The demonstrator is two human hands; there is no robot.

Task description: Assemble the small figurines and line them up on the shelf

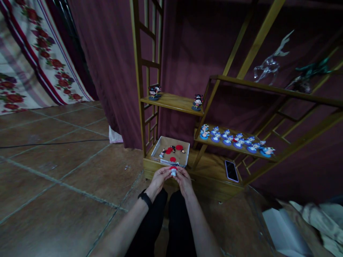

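Observation:
My left hand [160, 177] and my right hand [183, 179] meet in front of me, both pinched on a small figurine [173, 171] with a red round base and a white body. Just beyond them a shallow cardboard box [184, 157] rests on the bottom wooden shelf. It holds red round bases and a few small dark figurines. A black band circles my left wrist.
A wooden shelf unit [174, 101] stands before a maroon curtain. Two dark figurines sit on its upper shelf, a row of several blue-based figurines [235, 140] on a lower one. A phone [231, 170] lies on the bottom board. Tiled floor stretches left; white packaging [284, 232] lies at right.

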